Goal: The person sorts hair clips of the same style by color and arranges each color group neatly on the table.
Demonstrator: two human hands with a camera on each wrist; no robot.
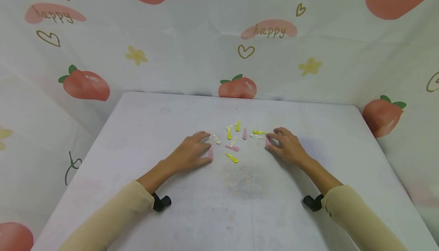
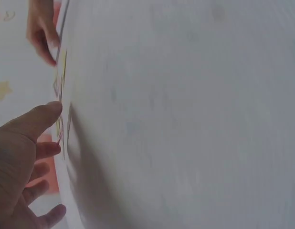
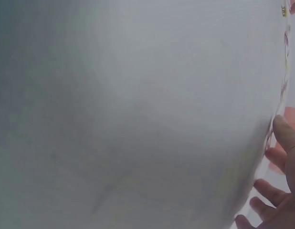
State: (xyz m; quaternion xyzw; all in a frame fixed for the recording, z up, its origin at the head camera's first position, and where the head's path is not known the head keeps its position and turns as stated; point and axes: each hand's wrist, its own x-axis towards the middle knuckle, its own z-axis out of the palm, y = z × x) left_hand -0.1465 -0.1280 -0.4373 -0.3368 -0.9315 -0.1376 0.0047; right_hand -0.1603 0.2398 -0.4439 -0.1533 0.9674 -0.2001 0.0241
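My left hand (image 1: 192,154) pinches a pink snap hair clip (image 1: 210,153) lengthwise between thumb and index finger, low at the tabletop. On the other side, my right hand (image 1: 288,146) has thumb and index fingertips at the two ends of another pink hair clip (image 1: 267,141). In both wrist views the remaining fingers are spread. Between the hands lie several loose clips: a yellow clip (image 1: 231,157), a pink clip (image 1: 232,148) touching a white clip (image 1: 233,142), and another white clip (image 1: 216,139) beside the left fingertips.
Farther back are a yellow clip (image 1: 238,125), a white clip (image 1: 231,127) and a lone pink clip (image 1: 245,134). A yellow clip (image 1: 259,132) lies just left of the right hand. The white table (image 1: 223,220) meets a fruit-printed curtain (image 1: 192,53) behind.
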